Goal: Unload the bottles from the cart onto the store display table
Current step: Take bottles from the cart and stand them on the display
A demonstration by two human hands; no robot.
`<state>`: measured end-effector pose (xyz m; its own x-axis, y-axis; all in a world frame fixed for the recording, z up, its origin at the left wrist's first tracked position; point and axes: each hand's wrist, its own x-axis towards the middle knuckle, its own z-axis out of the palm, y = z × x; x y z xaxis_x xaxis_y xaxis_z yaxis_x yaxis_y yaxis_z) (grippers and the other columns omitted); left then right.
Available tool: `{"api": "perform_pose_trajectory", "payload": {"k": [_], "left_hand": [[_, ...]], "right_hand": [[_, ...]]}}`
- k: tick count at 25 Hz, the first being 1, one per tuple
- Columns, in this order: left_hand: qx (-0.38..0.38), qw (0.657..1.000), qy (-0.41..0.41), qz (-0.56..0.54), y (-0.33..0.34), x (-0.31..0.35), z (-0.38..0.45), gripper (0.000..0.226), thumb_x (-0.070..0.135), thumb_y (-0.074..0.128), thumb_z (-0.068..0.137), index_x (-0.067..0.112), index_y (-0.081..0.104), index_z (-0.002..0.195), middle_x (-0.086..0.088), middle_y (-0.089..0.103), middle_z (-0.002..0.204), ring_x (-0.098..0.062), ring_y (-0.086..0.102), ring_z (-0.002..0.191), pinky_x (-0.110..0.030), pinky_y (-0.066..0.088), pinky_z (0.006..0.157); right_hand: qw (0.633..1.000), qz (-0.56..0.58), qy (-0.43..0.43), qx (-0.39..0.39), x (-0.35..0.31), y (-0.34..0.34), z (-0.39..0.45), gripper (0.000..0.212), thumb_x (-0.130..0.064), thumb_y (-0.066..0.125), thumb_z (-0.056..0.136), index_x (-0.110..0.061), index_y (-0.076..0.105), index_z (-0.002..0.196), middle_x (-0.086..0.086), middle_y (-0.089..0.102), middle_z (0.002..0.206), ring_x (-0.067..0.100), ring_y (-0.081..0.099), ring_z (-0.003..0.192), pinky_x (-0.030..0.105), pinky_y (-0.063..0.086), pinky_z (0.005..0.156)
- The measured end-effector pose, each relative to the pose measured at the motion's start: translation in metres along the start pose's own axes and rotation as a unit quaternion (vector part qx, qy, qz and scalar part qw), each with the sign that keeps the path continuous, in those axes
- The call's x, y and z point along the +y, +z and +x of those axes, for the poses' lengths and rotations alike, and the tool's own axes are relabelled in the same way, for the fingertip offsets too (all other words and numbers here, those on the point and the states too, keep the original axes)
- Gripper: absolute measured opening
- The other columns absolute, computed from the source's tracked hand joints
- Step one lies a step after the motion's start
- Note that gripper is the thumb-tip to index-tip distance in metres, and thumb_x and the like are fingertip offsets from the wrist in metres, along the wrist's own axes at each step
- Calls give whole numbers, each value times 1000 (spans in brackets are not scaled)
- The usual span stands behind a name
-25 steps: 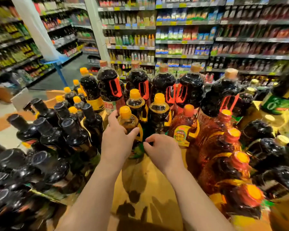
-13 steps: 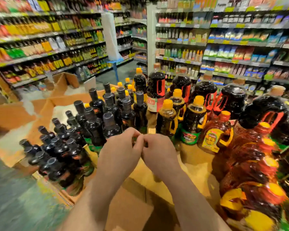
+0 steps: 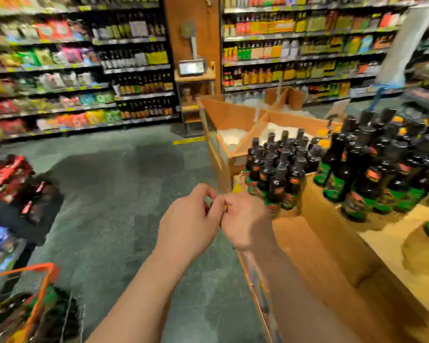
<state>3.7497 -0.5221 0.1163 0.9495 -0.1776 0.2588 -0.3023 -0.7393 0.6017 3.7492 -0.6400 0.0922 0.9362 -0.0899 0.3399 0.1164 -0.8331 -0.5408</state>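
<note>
My left hand and my right hand are raised together in front of me, fingers curled, fingertips touching each other, with no bottle in either. They hover over the near left corner of the wooden display table. Dark bottles with green labels stand in a tight group on the table, with a larger group to their right. The cart, orange-rimmed, shows at the lower left with blurred dark bottles inside.
A wooden bin with white goods stands beyond the table. Red packs lie stacked on the floor at the left. Stocked shelves line the back, and grey-green floor stretches between cart and table.
My view has swung left, off the large yellow-capped bottles and towards the aisle and cart. My hands drew back from the bottles and came together, empty.
</note>
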Motion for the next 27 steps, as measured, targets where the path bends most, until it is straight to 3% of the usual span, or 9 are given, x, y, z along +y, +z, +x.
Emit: {"api": "perform_pose_trajectory", "payload": {"k": [3,6,10,13,16,19,22,27], "left_hand": [[70,994,-80,28,-69,-75,-46,20,51,48,91,32,54,96,0,65,71,-29,62,79,-40,51,69],[139,975,-161,57,-134,-138,-98,25,55,46,91,32,52,98,-3,66,74,-29,64,81,-41,51,71],[221,928,-288,86,-206,-202,-173,30,61,42,89,33,51,91,5,61,69,-24,62,79,-36,49,68],[260,887,-373,77,-241,-232,-219,33,63,44,89,32,56,88,7,59,66,-18,59,73,-33,41,59],[300,844,-439,76,-269,-260,-248,32,61,48,90,31,58,86,7,59,68,-15,57,71,-32,39,57],[330,805,-485,91,-284,-286,-257,33,56,48,93,27,61,90,5,60,70,-20,59,76,-35,41,62],[365,763,-524,104,-290,-317,-255,37,56,46,94,23,64,93,0,65,78,-25,62,84,-37,45,67],[388,695,-598,89,-286,-364,-263,35,56,45,95,24,59,86,2,61,78,-24,60,84,-32,36,64]], "right_hand": [[994,57,-80,-51,-94,51,-14,36,-27,39,70,-18,70,86,11,69,81,34,62,81,30,29,57],[977,83,-158,-113,-183,101,-33,26,-18,49,78,-23,71,91,10,70,86,33,62,87,34,36,59],[934,120,-271,-200,-286,160,-67,43,-27,38,66,-28,70,94,2,71,91,28,62,91,33,49,68],[893,134,-346,-254,-342,187,-89,51,-28,35,62,-32,72,98,0,72,95,23,61,93,32,46,71],[843,163,-406,-314,-388,218,-100,40,-29,43,71,-31,73,98,0,72,89,23,62,88,34,49,68],[800,183,-450,-351,-423,257,-102,37,-27,44,72,-28,73,95,3,70,81,26,61,81,34,43,59],[768,186,-487,-372,-452,296,-101,40,-29,42,74,-25,72,99,5,71,85,31,62,85,37,50,63],[705,150,-531,-446,-477,351,-106,23,-21,51,85,-20,69,99,4,68,82,25,62,79,33,46,58]]}}
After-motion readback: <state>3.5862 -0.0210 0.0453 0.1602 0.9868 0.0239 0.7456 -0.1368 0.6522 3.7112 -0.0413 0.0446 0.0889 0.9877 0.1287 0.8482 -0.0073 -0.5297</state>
